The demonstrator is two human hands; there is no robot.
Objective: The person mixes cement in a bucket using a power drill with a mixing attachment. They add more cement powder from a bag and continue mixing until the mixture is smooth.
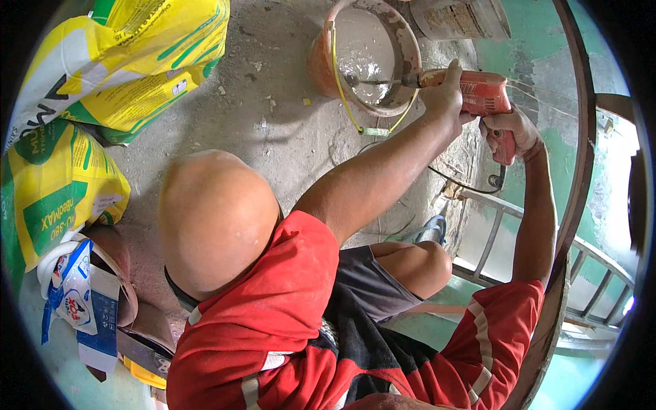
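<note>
My left hand grips the front body of a red electric drill, its thumb raised over the housing. At the rear, my right hand is wrapped around the drill's handle, near the trigger. From the chuck a metal mixing rod reaches into an orange plastic bucket. Wet grey mortar-like mix fills much of the bucket, and the rod's lower end is hidden in it. A yellow bail handle with a pale green grip hangs over the bucket's near side.
Yellow and green printed bags stand at left, above a blue-and-white packet and a box. A stained pail sits beyond the bucket. A black cable and a metal ladder lie at right, beside a wooden frame.
</note>
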